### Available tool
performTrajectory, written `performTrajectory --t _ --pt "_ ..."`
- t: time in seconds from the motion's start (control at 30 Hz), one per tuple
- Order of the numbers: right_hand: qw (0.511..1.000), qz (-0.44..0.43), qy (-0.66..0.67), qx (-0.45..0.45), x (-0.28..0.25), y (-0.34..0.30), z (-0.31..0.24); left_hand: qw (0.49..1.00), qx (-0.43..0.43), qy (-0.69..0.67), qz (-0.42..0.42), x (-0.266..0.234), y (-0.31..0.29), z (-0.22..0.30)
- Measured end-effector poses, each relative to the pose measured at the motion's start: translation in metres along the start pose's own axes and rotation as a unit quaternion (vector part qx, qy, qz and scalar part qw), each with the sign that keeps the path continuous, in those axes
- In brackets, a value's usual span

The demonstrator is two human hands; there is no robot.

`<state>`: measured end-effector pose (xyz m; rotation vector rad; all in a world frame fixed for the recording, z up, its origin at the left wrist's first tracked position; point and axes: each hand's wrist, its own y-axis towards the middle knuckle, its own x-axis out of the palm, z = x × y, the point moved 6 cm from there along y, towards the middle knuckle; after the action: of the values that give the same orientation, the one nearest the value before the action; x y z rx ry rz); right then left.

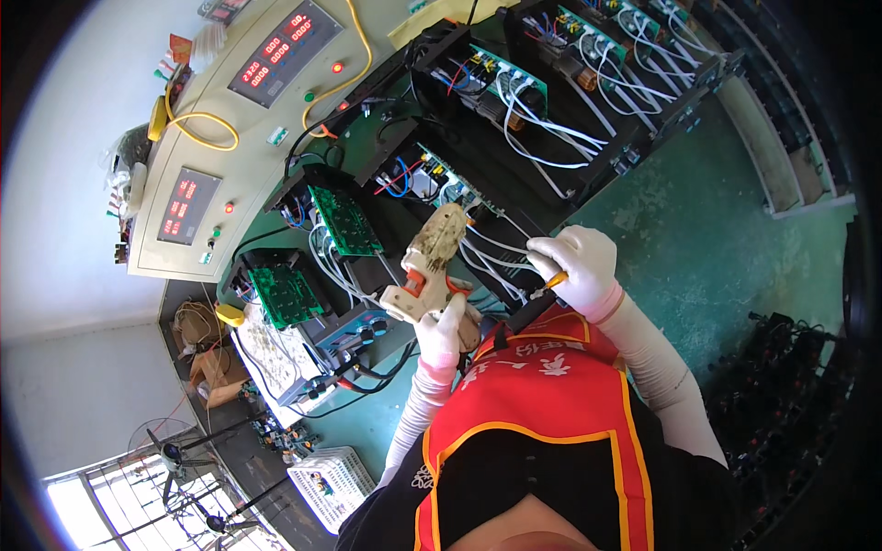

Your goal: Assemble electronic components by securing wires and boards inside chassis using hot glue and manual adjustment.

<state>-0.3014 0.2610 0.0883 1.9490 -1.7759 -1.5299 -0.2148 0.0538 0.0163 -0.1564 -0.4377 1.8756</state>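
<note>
My left hand (pixel 443 332), in a white glove, is wrapped round the grip of a stained cream-coloured glue gun (pixel 437 237) with an orange trigger. Closed round a screwdriver is my gloved right hand (pixel 581 264). The amber end of the screwdriver's handle (pixel 555 280) shows below my fingers, and its thin shaft points up and left toward an upright green circuit board (pixel 459 191) in a black housing. Whether the tip touches the board I cannot tell. White cables (pixel 496 262) hang from this board between my hands. The glue gun hides the board's near left part.
More black housings with green boards (pixel 344 220) and white wires line the bench. Behind them stands a beige test console (pixel 266 138) with red digital displays. A white basket (pixel 333 487) stands lower left, and a metal rail frame (pixel 763 147) is at right.
</note>
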Motion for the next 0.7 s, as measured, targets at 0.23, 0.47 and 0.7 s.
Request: performTrajectory --t 0.23,0.47,0.7 --pt "0.999 -0.012 -0.036 0.003 0.0013 -0.002 0.0015 1.0 -0.014 -0.015 0.001 -0.0017 0.0035 -0.0054" --pt "0.999 -0.008 -0.031 0.001 0.0018 -0.003 0.0029 0.999 -0.043 -0.002 0.007 0.0006 0.0031 -0.0023" --pt "1.0 0.001 -0.016 -0.003 -0.0004 -0.001 0.0002 1.0 -0.02 -0.005 -0.003 -0.0014 -0.0005 -0.0049"
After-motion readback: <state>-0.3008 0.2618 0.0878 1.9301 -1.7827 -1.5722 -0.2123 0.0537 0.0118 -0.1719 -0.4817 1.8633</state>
